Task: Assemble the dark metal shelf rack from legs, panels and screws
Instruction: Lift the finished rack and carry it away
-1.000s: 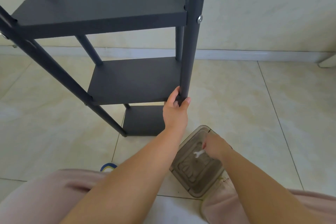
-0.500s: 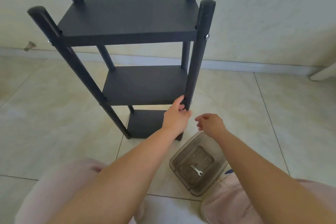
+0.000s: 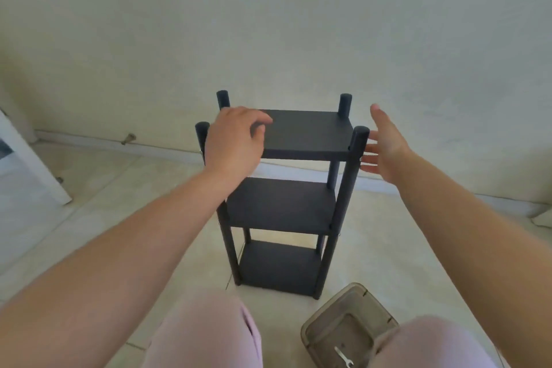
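Head view: a dark metal shelf rack (image 3: 286,188) is seen standing upright on a pale tiled floor (image 3: 418,248), near a cream wall (image 3: 298,24).
Rack: three dark panels are seen fixed between four round legs; the top panel (image 3: 307,133), the middle panel (image 3: 280,206) and the bottom panel (image 3: 277,266) are stacked one above another, and the leg tops are seen rising above the top panel.
Left hand (image 3: 233,143): it is held over the left part of the top panel, palm down, fingers loosely curved and gripping nothing; whether the panel is touched cannot be told.
Right hand (image 3: 385,146): it is held spread with straight fingers, just beside the front right leg (image 3: 349,188), near its top; nothing is gripped, and contact with the leg cannot be told.
Container: a brownish translucent plastic container (image 3: 346,326) is seen on the floor, beside the rack's front right foot, partly covered by a knee.
Wrench: a small silver wrench (image 3: 343,356) is seen lying inside the container.
Clothing: pink trousers (image 3: 206,334) are seen along the lower edge.
Left edge: a white furniture leg (image 3: 33,164) is seen slanting to the floor.
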